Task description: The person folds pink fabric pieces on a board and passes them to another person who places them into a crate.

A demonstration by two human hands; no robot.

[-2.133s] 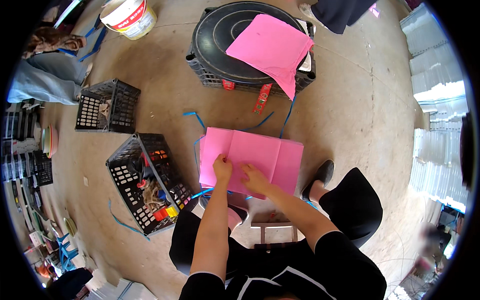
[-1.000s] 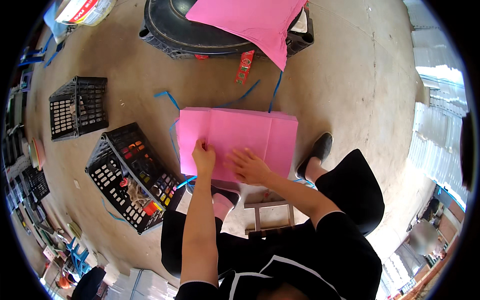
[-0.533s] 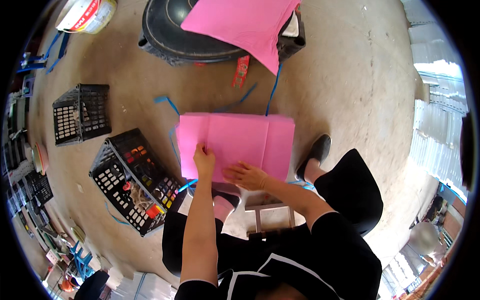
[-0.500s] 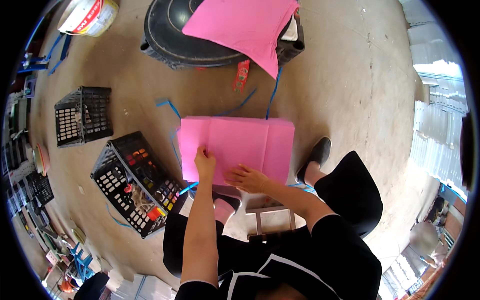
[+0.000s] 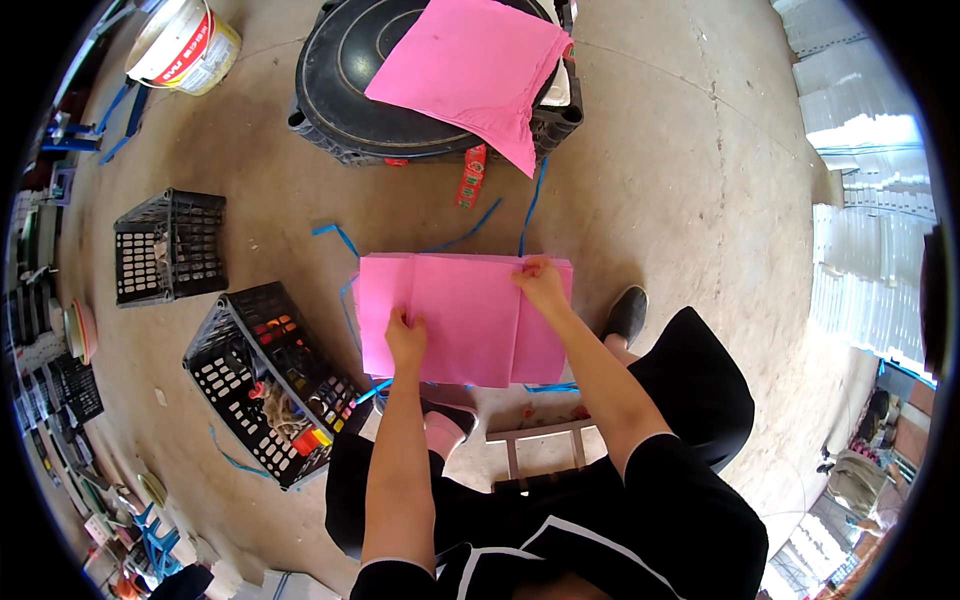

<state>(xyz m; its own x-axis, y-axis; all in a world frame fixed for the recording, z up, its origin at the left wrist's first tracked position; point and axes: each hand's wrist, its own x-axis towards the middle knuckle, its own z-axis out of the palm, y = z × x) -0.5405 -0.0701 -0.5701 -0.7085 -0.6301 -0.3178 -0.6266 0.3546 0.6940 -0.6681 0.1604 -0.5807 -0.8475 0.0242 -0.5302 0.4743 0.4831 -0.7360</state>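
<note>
A stack of folded pink sheets [image 5: 465, 335] lies flat in front of me, with creases running down its left and right parts. I cannot tell whether it is paper or cloth. My left hand [image 5: 406, 343] rests on the left part with curled fingers closed at a crease of the top sheet. Near the far right corner, my right hand [image 5: 541, 286] pinches the top sheet between thumb and fingers. Blue strapping [image 5: 552, 388] shows from under the stack's near edge. Beyond it, another pink sheet [image 5: 470, 65] drapes over a round black lid [image 5: 335, 95].
A black crate [image 5: 285, 400] of small tools and odds and ends stands left of the stack. Another black crate [image 5: 170, 250] sits farther left, and a white bucket [image 5: 185, 55] at the far left. A low metal-framed stool [image 5: 512, 462] is between my legs. White stacked material [image 5: 865, 260] lines the right.
My right hand has moved from lying flat near the stack's front edge to its far right corner, where it now pinches the sheet. My left hand stays on the left part. The view has shifted slightly.
</note>
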